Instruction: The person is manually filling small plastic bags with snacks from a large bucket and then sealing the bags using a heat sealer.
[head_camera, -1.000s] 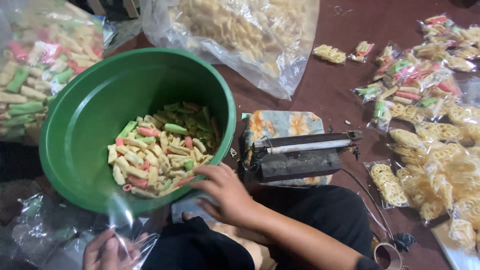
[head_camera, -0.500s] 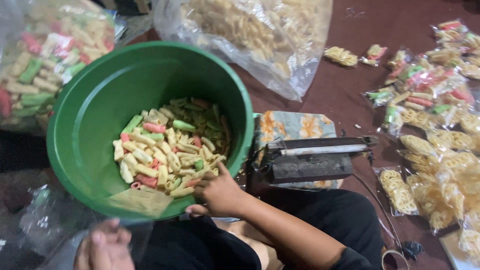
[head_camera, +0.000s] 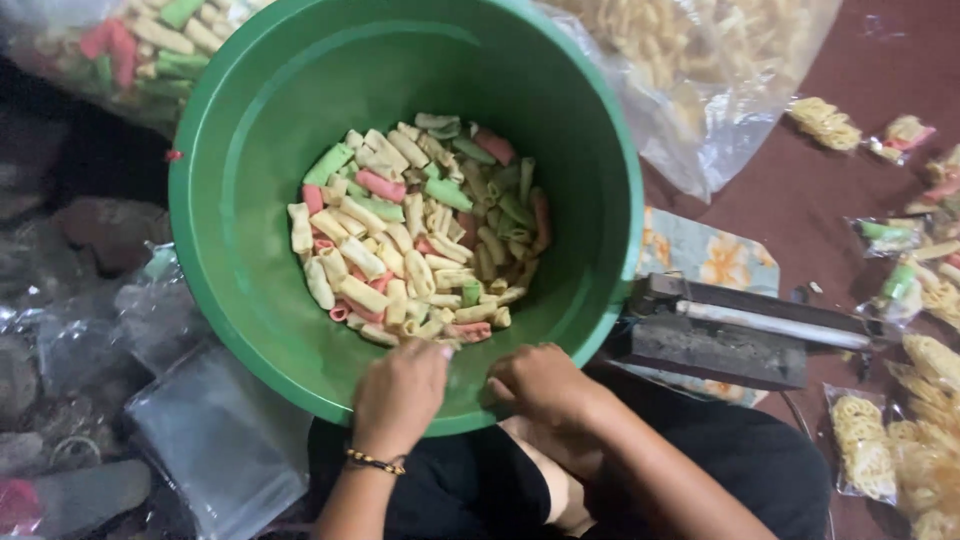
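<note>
A big green basin (head_camera: 250, 250) holds a heap of tube-shaped snacks (head_camera: 420, 230) in cream, green and pink. Both my hands are at its near rim. My left hand (head_camera: 398, 392), with a beaded bracelet on the wrist, reaches over the rim. Its fingertips touch the nearest snacks and its fingers are hidden from view. My right hand (head_camera: 543, 383) is beside it, fingers curled over the basin's rim.
A heat sealer (head_camera: 735, 330) sits on a floral cloth (head_camera: 715, 262) to the right. Small filled snack packets (head_camera: 865, 455) lie further right. Large clear bags of snacks (head_camera: 700, 60) stand behind the basin. Empty clear plastic bags (head_camera: 220, 440) lie lower left.
The view has swung left and closer to the basin. My left hand has left the clear bag and come up to the rim beside my right hand.
</note>
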